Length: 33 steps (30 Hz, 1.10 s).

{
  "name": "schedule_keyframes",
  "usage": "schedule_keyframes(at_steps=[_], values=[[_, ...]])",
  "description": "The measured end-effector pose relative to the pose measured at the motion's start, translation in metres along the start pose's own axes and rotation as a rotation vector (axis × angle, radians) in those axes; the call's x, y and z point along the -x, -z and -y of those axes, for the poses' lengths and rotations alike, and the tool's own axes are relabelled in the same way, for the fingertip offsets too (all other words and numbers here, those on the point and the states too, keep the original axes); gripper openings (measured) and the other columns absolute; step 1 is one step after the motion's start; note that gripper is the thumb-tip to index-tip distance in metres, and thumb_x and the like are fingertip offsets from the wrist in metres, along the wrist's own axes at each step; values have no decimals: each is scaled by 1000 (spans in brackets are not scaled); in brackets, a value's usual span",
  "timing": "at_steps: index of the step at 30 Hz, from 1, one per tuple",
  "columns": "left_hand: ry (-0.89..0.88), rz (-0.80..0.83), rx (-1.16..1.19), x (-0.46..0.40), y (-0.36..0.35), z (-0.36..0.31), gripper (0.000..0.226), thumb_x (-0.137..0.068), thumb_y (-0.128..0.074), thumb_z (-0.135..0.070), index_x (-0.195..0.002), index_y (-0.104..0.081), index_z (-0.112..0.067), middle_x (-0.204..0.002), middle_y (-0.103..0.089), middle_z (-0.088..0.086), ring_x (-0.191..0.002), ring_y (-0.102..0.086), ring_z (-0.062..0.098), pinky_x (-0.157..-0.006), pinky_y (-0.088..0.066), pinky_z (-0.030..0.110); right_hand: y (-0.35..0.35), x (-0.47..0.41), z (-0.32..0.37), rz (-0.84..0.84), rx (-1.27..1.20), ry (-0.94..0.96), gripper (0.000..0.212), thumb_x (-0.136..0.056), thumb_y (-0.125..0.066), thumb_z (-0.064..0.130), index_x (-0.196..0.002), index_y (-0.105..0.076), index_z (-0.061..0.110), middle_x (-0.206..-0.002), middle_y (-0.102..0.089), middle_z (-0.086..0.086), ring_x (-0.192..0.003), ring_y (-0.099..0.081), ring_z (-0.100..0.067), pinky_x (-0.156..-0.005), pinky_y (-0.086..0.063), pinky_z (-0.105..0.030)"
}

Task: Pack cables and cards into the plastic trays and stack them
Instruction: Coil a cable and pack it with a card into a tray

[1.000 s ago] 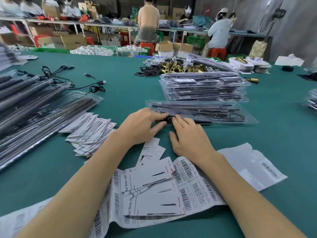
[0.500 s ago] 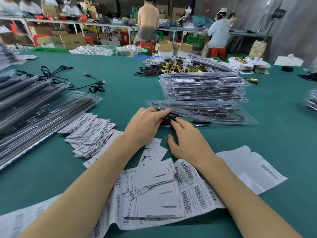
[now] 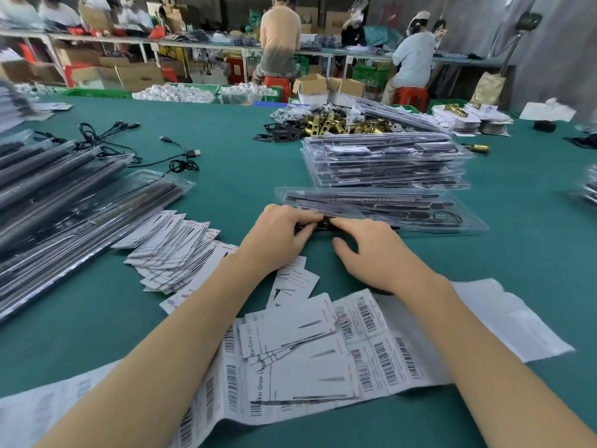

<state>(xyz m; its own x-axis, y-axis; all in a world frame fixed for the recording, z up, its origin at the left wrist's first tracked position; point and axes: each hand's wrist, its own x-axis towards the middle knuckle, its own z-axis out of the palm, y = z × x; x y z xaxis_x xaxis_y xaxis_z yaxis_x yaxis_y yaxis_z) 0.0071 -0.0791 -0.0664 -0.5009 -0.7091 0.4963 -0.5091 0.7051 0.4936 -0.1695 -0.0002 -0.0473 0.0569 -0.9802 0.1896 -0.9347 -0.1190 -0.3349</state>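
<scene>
A clear plastic tray with black parts lies on the green table just beyond my hands. A small coiled black cable sits at its near left corner. My left hand pinches that cable from the left with curled fingers. My right hand presses its fingertips on the cable from the right, thumb spread apart. White printed cards fan out to the left, and more cards lie between my forearms. A stack of filled trays stands behind the open one.
Long trays are piled at the left. Loose USB cables lie behind them. Barcode label sheets cover the near table. Brass parts sit at the back centre. People work at benches behind.
Both hands stayed at the tray's near left corner. My left fingers curled tighter over the black cable, and my right fingertips slid up against them.
</scene>
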Motion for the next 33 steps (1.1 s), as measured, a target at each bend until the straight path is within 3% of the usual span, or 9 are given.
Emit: schedule_keyframes(at_steps=[3,9,13,16,19,22,25,30,33], values=[[0,24,-76,-2,0,0,33,-94,-61,-9,-117,-75,-27,-107,-77,-3,-100,-71,23,-87,-54,37,5,-1,-7,13,-60,-18,40,-100,-52,28,-139,-60,25,-132,-66,5,-109,-51,-13,-88,-32,-14],[-69,150,-169,-2,2,-3,47,-96,-50,-5,-127,-69,-34,-108,-76,-1,-97,-67,29,-82,-53,42,0,0,3,-127,-35,1,29,-93,-58,26,-117,-73,22,-105,-76,2,-100,-66,-20,-88,-54,-37],[-96,225,-112,-2,6,-2,50,-94,-47,-2,-124,-69,-36,-106,-76,-9,-92,-65,20,-81,-52,39,2,2,16,-216,-35,61,16,-87,-66,32,-98,-78,30,-91,-75,14,-90,-62,-11,-77,-52,-31],[-128,262,-63,0,8,-2,43,-93,-46,-5,-116,-70,-32,-97,-74,-12,-83,-61,15,-77,-51,37,8,-1,21,42,-238,13,10,-81,-77,38,-86,-80,30,-76,-72,21,-74,-63,5,-67,-45,-12],[-143,264,-45,3,8,-1,40,-94,-47,-9,-120,-68,-30,-100,-74,-12,-87,-64,14,-79,-50,36,10,0,25,214,-304,-35,24,-67,-88,44,-85,-80,30,-78,-73,21,-77,-62,13,-63,-42,-2],[-150,244,-27,4,7,1,41,-92,-50,-8,-119,-69,-32,-96,-74,-12,-83,-63,14,-77,-51,36,8,0,35,211,-217,-45,36,-52,-92,49,-77,-77,29,-77,-72,16,-78,-66,4,-71,-54,-16],[-141,250,-20,4,7,1,41,-95,-50,-11,-124,-67,-34,-101,-74,-14,-90,-64,12,-80,-51,37,7,-2,41,230,-201,-87,32,-51,-93,45,-70,-72,32,-77,-71,14,-82,-68,-6,-79,-59,-32],[-108,297,-79,0,10,7,41,-102,-48,-17,-140,-59,-29,-135,-64,-13,-124,-58,11,-105,-45,33,9,-1,31,262,-350,-229,31,-54,-95,36,-74,-75,25,-71,-72,12,-74,-66,-8,-73,-56,-29],[-69,373,-104,-5,14,9,39,-107,-41,-33,-144,-54,-33,-143,-57,-15,-131,-52,9,-109,-40,30,18,0,17,253,-533,-290,28,-64,-93,33,-79,-72,22,-73,-71,5,-66,-61,-13,-69,-49,-31]])
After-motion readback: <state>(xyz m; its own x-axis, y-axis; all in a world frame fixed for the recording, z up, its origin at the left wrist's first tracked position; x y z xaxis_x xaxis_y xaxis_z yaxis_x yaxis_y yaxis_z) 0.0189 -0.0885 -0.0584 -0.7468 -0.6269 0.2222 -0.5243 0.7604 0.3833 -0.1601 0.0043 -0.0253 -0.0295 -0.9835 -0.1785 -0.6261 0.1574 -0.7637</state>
